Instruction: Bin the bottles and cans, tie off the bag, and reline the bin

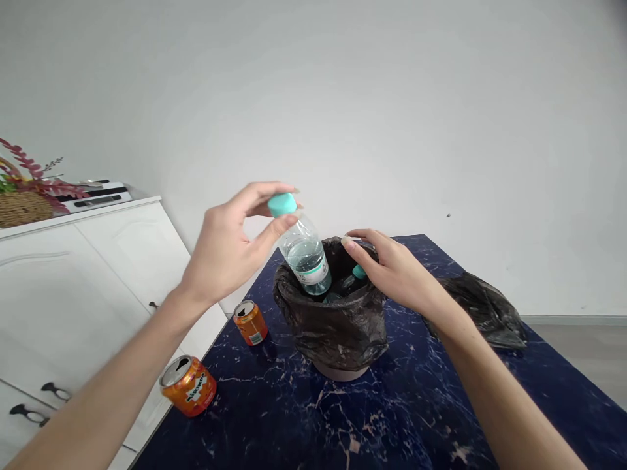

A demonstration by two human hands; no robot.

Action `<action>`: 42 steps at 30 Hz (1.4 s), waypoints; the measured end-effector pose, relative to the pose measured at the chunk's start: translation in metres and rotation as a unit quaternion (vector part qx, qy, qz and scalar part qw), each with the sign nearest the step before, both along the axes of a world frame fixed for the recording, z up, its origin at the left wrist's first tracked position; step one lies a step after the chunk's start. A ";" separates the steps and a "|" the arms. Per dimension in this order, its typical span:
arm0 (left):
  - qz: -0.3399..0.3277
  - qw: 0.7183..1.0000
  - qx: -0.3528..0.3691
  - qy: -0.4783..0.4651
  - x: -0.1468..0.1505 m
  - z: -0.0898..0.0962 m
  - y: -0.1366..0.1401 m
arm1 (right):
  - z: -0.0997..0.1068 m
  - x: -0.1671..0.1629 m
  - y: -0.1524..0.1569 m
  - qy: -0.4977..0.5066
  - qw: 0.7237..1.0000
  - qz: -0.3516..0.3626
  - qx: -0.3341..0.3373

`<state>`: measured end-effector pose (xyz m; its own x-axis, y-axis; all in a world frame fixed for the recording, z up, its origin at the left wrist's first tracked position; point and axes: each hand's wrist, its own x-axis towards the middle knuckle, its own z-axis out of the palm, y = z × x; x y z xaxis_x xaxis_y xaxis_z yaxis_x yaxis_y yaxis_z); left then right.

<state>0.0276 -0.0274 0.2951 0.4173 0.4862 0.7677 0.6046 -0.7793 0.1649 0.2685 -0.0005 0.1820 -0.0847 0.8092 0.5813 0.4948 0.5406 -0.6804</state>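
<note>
You can pass across the near tabletop [289, 424]; two orange cans [191, 390] block your left, the lined bin [337, 333] the middle, a black bag [482, 310] the right.

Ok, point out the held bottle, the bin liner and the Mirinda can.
Held bottle [304, 253]: head view, middle of its clear side.
Bin liner [337, 334]: head view, its front outer face.
Mirinda can [191, 390]: head view, its printed side.
</note>
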 end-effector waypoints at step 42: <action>0.093 0.982 -0.064 0.153 0.014 -0.059 0.067 | 0.003 0.000 0.000 0.020 0.999 -0.012 0.026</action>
